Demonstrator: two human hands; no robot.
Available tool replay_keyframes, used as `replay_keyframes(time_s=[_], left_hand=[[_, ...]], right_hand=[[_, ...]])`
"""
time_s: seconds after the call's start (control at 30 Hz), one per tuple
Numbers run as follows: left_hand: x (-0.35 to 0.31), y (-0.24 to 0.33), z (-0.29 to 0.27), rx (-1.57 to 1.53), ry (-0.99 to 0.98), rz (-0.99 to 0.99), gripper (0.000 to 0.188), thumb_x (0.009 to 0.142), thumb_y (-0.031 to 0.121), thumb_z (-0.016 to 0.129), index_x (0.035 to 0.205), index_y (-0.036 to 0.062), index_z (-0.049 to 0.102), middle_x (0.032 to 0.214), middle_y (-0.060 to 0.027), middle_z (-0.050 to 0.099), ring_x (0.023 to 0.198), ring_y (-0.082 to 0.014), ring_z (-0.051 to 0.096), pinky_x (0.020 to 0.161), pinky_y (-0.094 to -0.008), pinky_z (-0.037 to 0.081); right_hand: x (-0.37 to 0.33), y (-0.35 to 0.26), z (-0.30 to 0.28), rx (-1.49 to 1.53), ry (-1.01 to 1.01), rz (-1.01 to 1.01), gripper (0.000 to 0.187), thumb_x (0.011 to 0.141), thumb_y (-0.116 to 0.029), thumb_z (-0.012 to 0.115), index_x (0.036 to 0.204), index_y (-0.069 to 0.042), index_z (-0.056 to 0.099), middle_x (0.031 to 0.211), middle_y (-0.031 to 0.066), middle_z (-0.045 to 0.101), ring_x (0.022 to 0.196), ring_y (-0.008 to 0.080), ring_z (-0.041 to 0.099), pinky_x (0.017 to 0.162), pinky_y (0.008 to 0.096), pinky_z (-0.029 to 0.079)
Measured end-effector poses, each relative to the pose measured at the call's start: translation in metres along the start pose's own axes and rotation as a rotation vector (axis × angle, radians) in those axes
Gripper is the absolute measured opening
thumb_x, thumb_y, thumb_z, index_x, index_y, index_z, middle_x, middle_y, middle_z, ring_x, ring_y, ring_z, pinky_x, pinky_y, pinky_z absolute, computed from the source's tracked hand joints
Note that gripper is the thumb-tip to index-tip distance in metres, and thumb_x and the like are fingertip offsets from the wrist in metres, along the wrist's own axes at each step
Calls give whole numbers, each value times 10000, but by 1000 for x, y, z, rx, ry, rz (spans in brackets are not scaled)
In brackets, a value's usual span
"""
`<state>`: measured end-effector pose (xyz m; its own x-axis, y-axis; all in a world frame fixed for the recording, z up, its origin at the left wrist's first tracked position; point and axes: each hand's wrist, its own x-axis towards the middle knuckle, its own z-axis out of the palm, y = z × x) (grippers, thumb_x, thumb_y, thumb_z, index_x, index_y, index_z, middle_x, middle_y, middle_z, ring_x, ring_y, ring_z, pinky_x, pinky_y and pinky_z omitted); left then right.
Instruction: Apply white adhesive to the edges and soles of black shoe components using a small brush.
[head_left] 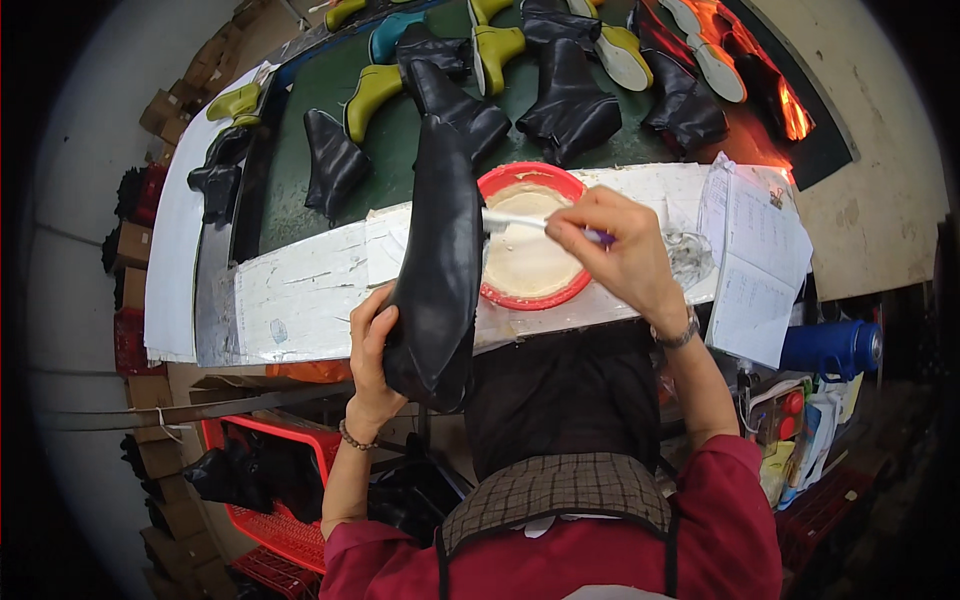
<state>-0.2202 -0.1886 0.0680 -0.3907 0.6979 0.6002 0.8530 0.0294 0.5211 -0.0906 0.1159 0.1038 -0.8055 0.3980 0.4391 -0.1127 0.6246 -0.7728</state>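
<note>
My left hand (372, 352) grips a black leather boot (437, 270) by its lower left side, near the table's front edge. The boot is tilted, with its smooth side facing up. My right hand (622, 250) is closed on a white toothbrush (522, 219) with a purple handle end. Its bristled head is at the boot's right edge; whether it touches the leather I cannot tell. Under the brush stands a red bowl (532, 303) of creamy, glue-like paste (530, 262).
Black boots (568, 105) and yellow-green lasts (375, 95) lie on a green belt (285, 205) behind the white ledge (310, 300). An open notebook (757, 265) and a blue flask (830, 347) are at right. A red crate (325, 450) stands below left. Orange light glows far right.
</note>
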Motion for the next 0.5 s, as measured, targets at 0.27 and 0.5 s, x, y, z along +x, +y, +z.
replay_keyframes(time_s=[0.27, 0.5], left_hand=[[11, 1, 2, -90, 6, -146, 746, 791, 3, 765, 1461, -1, 436, 1410, -238, 513, 1300, -393, 523, 1086, -436, 428], [32, 6, 7, -86, 50, -206, 747, 785, -33, 735, 1470, -15, 436, 1399, -211, 524, 1289, -351, 541, 1087, -390, 424]], right_hand=[[17, 9, 0, 8, 48, -89, 151, 851, -60, 791, 987, 0, 769, 858, 62, 654, 727, 114, 607, 619, 246, 469], [-5, -5, 13, 133, 14, -165, 150, 796, -63, 829, 940, -55, 787, 840, 40, 666, 689, 133, 627, 594, 269, 482]])
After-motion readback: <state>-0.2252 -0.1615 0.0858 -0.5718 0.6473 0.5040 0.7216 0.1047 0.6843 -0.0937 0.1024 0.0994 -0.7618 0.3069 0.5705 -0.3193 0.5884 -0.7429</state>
